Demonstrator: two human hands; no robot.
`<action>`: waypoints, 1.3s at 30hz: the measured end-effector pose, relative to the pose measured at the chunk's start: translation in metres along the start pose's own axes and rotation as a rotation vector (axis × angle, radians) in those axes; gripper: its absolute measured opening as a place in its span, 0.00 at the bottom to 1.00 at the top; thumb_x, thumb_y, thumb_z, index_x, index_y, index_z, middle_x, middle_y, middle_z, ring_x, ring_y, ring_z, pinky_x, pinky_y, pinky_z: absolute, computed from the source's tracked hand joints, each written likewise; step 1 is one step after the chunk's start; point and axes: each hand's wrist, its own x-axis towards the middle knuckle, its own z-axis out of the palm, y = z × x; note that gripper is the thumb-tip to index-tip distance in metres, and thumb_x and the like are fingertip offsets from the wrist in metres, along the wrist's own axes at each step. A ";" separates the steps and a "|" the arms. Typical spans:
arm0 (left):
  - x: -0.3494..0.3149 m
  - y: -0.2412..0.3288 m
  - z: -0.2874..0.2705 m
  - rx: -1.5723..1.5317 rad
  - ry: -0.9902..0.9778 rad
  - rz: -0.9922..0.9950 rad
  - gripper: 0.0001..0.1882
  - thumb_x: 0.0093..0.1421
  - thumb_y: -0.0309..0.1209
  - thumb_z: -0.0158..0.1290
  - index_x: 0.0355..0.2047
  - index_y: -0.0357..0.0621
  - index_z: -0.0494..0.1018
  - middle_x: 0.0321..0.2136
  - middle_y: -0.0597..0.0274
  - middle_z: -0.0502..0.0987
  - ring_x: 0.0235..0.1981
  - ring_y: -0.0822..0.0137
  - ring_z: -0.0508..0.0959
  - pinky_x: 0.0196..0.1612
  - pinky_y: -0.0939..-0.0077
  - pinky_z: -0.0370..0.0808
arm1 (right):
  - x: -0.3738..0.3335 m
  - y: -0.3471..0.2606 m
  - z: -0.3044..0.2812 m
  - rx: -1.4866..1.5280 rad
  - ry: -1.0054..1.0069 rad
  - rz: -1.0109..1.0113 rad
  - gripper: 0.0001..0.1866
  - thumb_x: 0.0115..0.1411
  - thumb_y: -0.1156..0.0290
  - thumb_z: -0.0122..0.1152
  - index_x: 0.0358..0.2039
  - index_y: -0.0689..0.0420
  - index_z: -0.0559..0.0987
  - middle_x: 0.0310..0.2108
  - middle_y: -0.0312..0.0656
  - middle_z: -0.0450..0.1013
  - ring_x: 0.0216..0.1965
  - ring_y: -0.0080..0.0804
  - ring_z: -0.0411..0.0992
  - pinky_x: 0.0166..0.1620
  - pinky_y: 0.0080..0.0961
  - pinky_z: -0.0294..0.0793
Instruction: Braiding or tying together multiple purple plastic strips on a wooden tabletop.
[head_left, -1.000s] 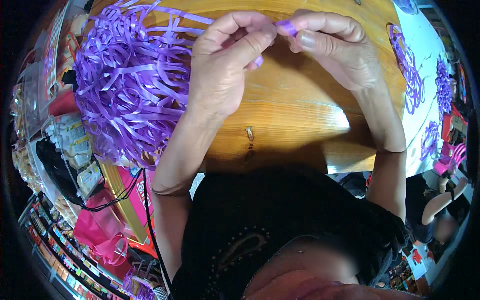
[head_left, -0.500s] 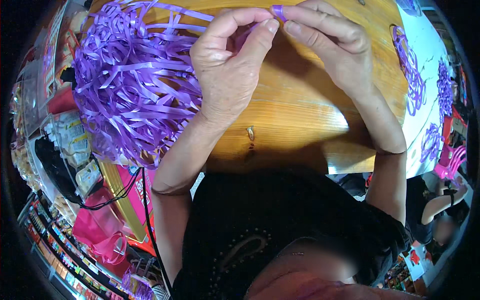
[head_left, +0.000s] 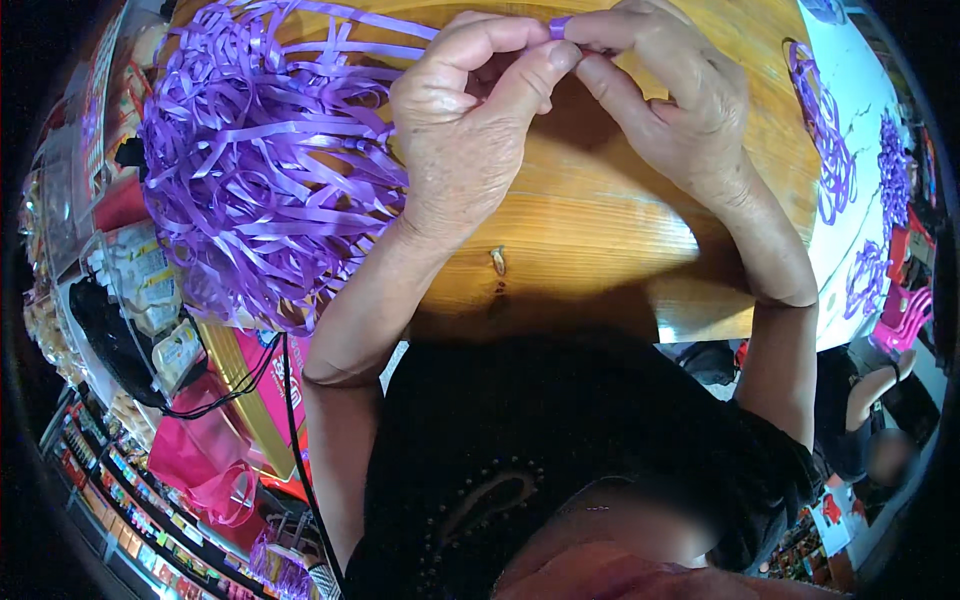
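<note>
Both my hands meet above the far edge of the wooden table, pinching a short loop of purple ribbon (head_left: 560, 27). My left hand (head_left: 465, 130) has its thumb and forefinger closed on the ribbon, with the other fingers curled behind. From the other side my right hand (head_left: 675, 100) grips it, its forefinger at the loop and its thumb tip just below. Part of the ribbon is hidden behind the fingers. A big tangled heap of purple ribbons (head_left: 260, 170) lies left of my left hand, some strands running toward it.
The wooden table (head_left: 580, 240) spans the middle. At right, a white marbled table (head_left: 835, 265) holds more purple ribbon bundles (head_left: 825, 140). Plastic packages (head_left: 140, 270), a black cable (head_left: 290, 400) and a pink bag (head_left: 205, 480) are at left. Another person's arm (head_left: 880, 385) shows at lower right.
My left thumb has moved right over the ribbon, closer to the right hand. The right thumb has dropped slightly away from the forefinger. The other person's arm has shifted.
</note>
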 end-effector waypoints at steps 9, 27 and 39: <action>-0.003 0.016 -0.003 -0.115 -0.197 -0.165 0.08 0.56 0.24 0.53 0.37 0.35 0.72 0.23 0.64 0.73 0.17 0.77 0.68 0.19 0.85 0.64 | 0.006 -0.004 -0.009 0.451 -0.176 0.550 0.10 0.51 0.78 0.62 0.35 0.61 0.75 0.30 0.37 0.73 0.33 0.21 0.72 0.37 0.18 0.72; 0.004 0.019 -0.024 -0.071 -0.115 -0.267 0.09 0.53 0.21 0.52 0.35 0.31 0.72 0.22 0.65 0.73 0.17 0.80 0.61 0.19 0.87 0.55 | 0.021 -0.001 -0.015 0.057 -0.256 -0.169 0.17 0.43 0.76 0.61 0.37 0.66 0.77 0.26 0.42 0.71 0.26 0.29 0.69 0.27 0.21 0.68; 0.005 0.027 -0.019 0.088 -0.113 -0.306 0.09 0.55 0.24 0.54 0.36 0.33 0.71 0.23 0.67 0.71 0.16 0.81 0.61 0.19 0.88 0.55 | 0.030 0.018 -0.010 -0.090 -0.180 -0.373 0.14 0.42 0.75 0.66 0.32 0.64 0.79 0.25 0.40 0.72 0.27 0.29 0.69 0.27 0.21 0.68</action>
